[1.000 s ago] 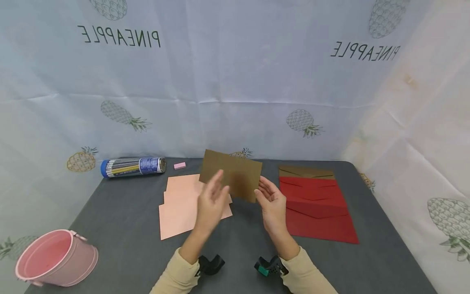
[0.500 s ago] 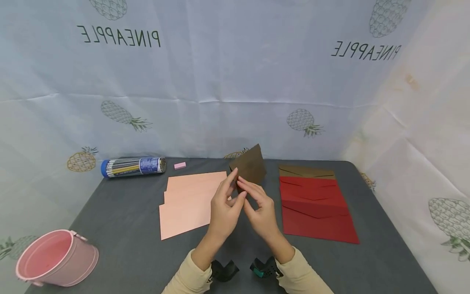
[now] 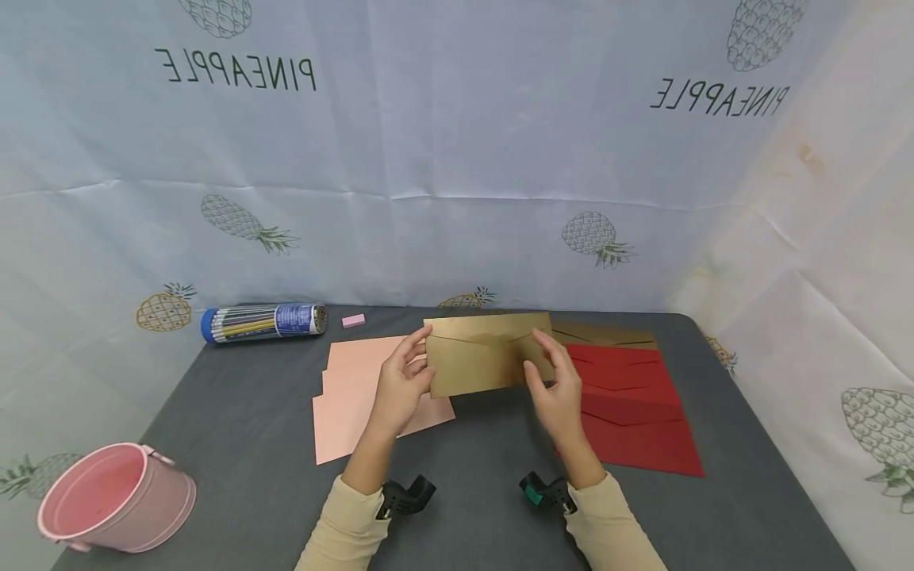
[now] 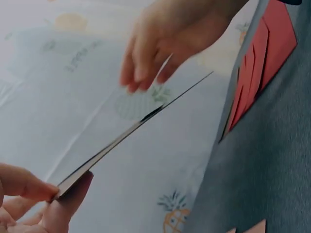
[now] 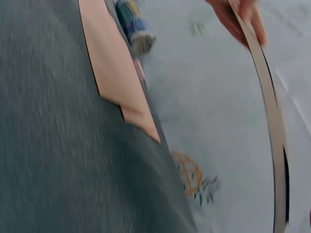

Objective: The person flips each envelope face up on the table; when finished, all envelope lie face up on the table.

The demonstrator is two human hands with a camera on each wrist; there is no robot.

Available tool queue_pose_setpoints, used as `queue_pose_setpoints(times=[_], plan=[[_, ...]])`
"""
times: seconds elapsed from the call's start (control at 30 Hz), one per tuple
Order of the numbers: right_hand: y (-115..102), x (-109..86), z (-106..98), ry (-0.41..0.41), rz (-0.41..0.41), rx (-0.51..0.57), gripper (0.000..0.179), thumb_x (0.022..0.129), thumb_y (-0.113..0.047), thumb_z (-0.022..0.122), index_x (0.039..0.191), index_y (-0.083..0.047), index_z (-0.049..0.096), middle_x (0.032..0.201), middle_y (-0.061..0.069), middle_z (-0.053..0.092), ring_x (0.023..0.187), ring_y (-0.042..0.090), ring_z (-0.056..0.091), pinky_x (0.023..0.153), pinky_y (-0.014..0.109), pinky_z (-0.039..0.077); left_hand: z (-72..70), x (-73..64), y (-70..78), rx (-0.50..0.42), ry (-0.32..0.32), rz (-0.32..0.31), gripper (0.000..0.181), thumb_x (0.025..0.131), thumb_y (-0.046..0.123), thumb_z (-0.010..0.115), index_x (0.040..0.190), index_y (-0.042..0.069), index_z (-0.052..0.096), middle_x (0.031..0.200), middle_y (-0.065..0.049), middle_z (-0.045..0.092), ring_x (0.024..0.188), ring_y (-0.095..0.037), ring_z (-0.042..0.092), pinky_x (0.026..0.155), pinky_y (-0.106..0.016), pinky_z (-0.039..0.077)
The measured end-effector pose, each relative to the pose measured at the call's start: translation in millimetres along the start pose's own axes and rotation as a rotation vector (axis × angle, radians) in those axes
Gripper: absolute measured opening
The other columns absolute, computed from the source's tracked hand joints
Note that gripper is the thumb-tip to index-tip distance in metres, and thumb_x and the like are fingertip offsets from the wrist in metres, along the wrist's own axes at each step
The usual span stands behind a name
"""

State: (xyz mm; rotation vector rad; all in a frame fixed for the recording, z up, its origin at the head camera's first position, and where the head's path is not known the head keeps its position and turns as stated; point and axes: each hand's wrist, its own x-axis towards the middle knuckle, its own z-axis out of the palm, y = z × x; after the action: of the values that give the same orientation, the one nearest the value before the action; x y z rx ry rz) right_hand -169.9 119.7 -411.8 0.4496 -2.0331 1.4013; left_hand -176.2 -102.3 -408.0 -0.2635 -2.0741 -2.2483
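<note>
A gold envelope (image 3: 471,366) is held up above the table, its flap side toward me. My left hand (image 3: 397,390) pinches its left end between thumb and fingers. The left wrist view shows the envelope edge-on, with thumb and fingers gripping its lower corner. At the envelope's right end is my right hand (image 3: 560,398), thumb and fingers loosely spread. In the left wrist view that right hand (image 4: 170,41) hangs apart from the envelope, holding nothing. Overlapping peach paper rectangles (image 3: 343,424) lie behind and left of the left hand.
Red envelopes (image 3: 643,444) overlap on the right, with another gold envelope (image 3: 607,335) behind them. A clear tube of pencils (image 3: 264,323) and a pink eraser (image 3: 353,320) lie at the back left. A pink bucket (image 3: 117,500) stands at the front left of the dark table (image 3: 471,507).
The gold envelope has been turned from its plain side to its flap side. My hands came together around its edge, then moved apart; the left now grips it and the right has let go.
</note>
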Motion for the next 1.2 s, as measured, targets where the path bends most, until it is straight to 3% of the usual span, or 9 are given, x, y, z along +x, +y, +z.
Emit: queue_pose_setpoints(times=[0.13,0.3,0.47,0.63,0.77,0.97,1.07,1.2], plan=[[19.4,1.8,-15.3,0.023,0.134,0.043,0.046,0.085,0.011,0.060,0.129,0.014,0.047,0.132,0.031,0.047,0.120,0.040,0.044,0.098,0.015,0.037,-11.7,5.7,-7.6,-0.035,-0.014,-0.057,0.062,0.088,-0.013,0.049,0.141,0.018,0.043,0.125,-0.020,0.052,0.109,-0.031,0.060,0.070,-0.032,0.058],[53.5,-0.2,-26.3,-0.068,0.368,0.245,0.049,0.091,0.000,0.059,0.138,0.003,0.044,0.139,0.019,0.044,0.120,0.015,0.048,0.092,0.010,0.042,-20.0,11.0,-19.6,-0.086,-0.047,-0.112,0.061,0.087,-0.012,0.052,0.140,0.017,0.043,0.127,-0.018,0.052,0.098,-0.018,0.064,0.063,-0.024,0.054],[76.2,-3.1,-31.2,-0.097,0.448,0.329,0.047,0.091,-0.005,0.061,0.136,0.000,0.047,0.129,0.010,0.049,0.103,0.004,0.057,0.079,0.012,0.051,-24.3,13.2,-34.4,-0.118,-0.082,-0.153,0.059,0.087,-0.011,0.053,0.140,0.013,0.043,0.127,-0.021,0.051,0.092,-0.013,0.065,0.064,-0.023,0.055],[84.0,-5.5,-37.1,-0.096,0.504,0.240,0.047,0.088,-0.009,0.067,0.132,-0.004,0.054,0.118,0.001,0.057,0.097,0.005,0.056,0.075,0.013,0.051,-26.1,14.5,-50.2,-0.088,-0.101,-0.194,0.055,0.088,-0.008,0.057,0.138,0.012,0.046,0.126,-0.023,0.055,0.096,-0.014,0.065,0.075,-0.028,0.057],[89.2,-6.8,-45.6,-0.173,0.554,0.150,0.048,0.087,-0.016,0.069,0.132,-0.008,0.055,0.111,0.005,0.058,0.088,0.006,0.058,0.069,0.017,0.053,-24.7,16.0,-61.5,-0.058,-0.104,-0.212,0.053,0.087,-0.008,0.058,0.136,0.009,0.048,0.123,-0.023,0.058,0.097,-0.016,0.066,0.078,-0.029,0.057],[97.9,-6.1,-60.3,-0.300,0.575,0.051,0.048,0.088,-0.020,0.068,0.134,-0.010,0.054,0.123,0.015,0.058,0.094,0.007,0.056,0.069,0.021,0.052,-18.0,19.3,-72.5,-0.040,-0.094,-0.235,0.051,0.086,-0.009,0.058,0.134,0.005,0.050,0.118,-0.022,0.062,0.096,-0.019,0.066,0.076,-0.029,0.057],[102.9,-2.2,-62.8,-0.323,0.575,0.003,0.048,0.089,-0.021,0.067,0.134,-0.011,0.054,0.128,0.015,0.056,0.099,0.014,0.052,0.071,0.022,0.048,-14.2,26.7,-76.4,-0.046,-0.097,-0.266,0.050,0.087,-0.008,0.057,0.134,0.007,0.051,0.119,-0.021,0.062,0.098,-0.021,0.065,0.077,-0.029,0.056],[112.5,10.1,-61.0,-0.336,0.573,-0.050,0.049,0.089,-0.022,0.067,0.135,-0.012,0.054,0.133,0.014,0.053,0.107,0.023,0.049,0.078,0.023,0.044,-10.6,47.5,-78.1,-0.055,-0.085,-0.296,0.050,0.087,-0.007,0.057,0.134,0.011,0.053,0.123,-0.019,0.061,0.102,-0.022,0.064,0.078,-0.029,0.055]])
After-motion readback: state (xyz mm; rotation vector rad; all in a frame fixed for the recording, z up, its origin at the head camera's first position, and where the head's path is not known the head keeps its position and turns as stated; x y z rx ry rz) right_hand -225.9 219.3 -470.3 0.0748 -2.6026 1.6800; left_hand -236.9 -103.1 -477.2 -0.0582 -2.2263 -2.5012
